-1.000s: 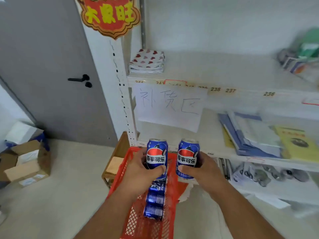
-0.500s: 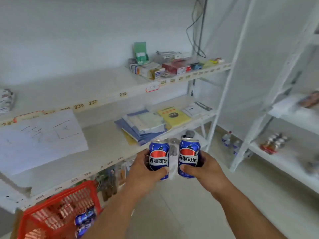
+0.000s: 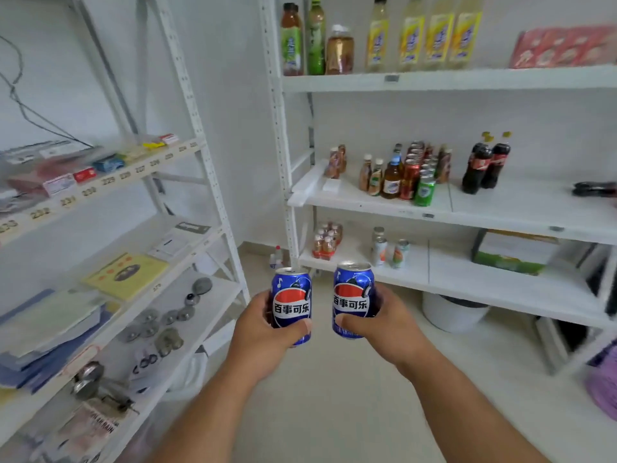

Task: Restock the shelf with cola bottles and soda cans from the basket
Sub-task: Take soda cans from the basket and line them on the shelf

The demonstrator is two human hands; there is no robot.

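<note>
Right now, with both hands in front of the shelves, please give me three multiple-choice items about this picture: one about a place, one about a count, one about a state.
1. Where do the two dark cola bottles stand?
A. on the middle shelf, right of the can cluster
B. on the floor
C. on the top shelf

2. How many blue cans are held?
A. one
B. two
C. four

3. How are the held cans oriented?
A. lying flat
B. upside down
C. upright, tops up

Answers:
1 A: the cola bottles stand on the middle shelf, apart from the green can.
2 B: the left hand has a grip on the left can, and the right hand on the right can.
3 C: both silver tops face up.
</note>
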